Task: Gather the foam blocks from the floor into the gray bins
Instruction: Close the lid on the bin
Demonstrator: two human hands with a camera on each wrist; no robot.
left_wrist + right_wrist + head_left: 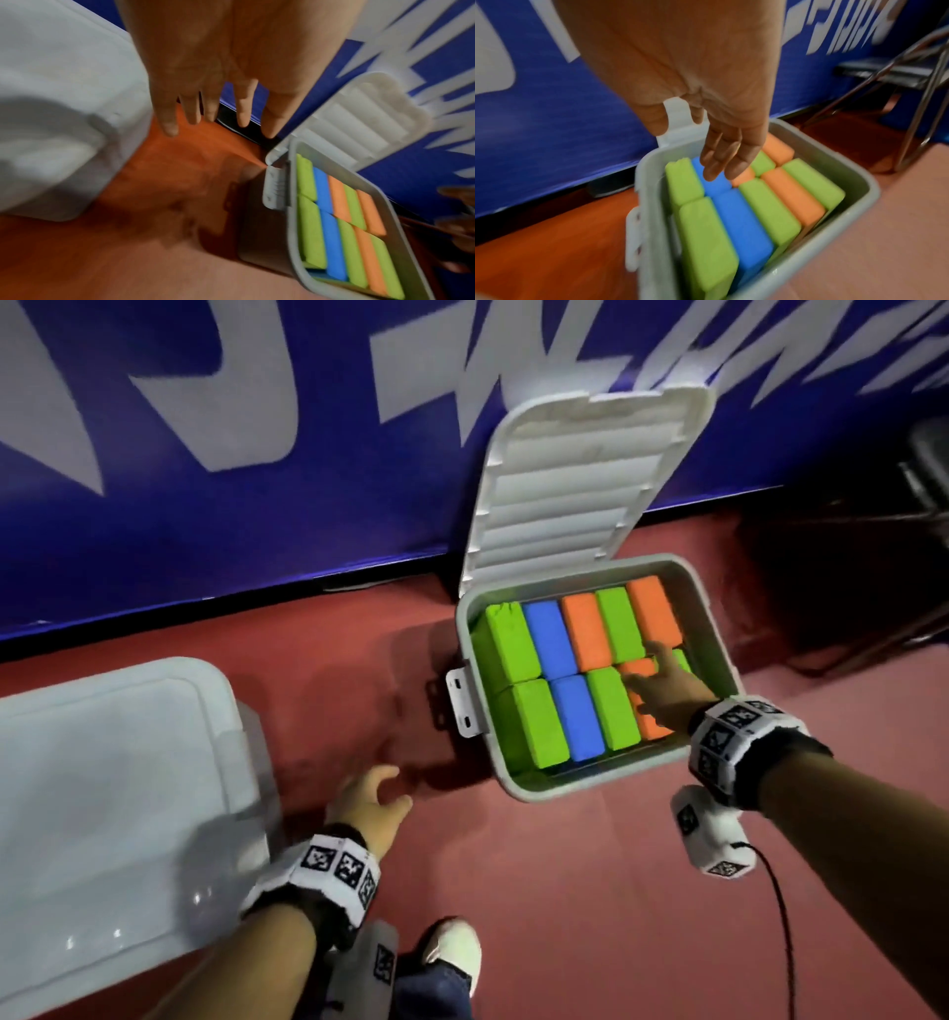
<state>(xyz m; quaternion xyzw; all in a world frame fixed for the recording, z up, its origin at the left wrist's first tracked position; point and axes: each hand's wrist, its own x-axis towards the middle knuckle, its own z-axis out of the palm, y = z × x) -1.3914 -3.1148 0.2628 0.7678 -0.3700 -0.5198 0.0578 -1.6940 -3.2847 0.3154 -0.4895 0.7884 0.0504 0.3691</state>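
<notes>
Bin: we see the open gray bin (719, 629) right of centre in the head view, its lid (580, 469) propped against the blue banner (205, 521).
Blocks: green, blue and orange blocks (565, 680) fill it in two tight rows, almost to the rim.
Room: bare red floor (359, 670) lies between it and a closed bin (102, 788) at lower left.
Right hand (662, 685): our fingers (721, 160) are straight, close together, over the blocks; contact we cannot tell.
Left hand (367, 801): fingers (167, 115) spread, holding nothing, above the floor gap.
</notes>
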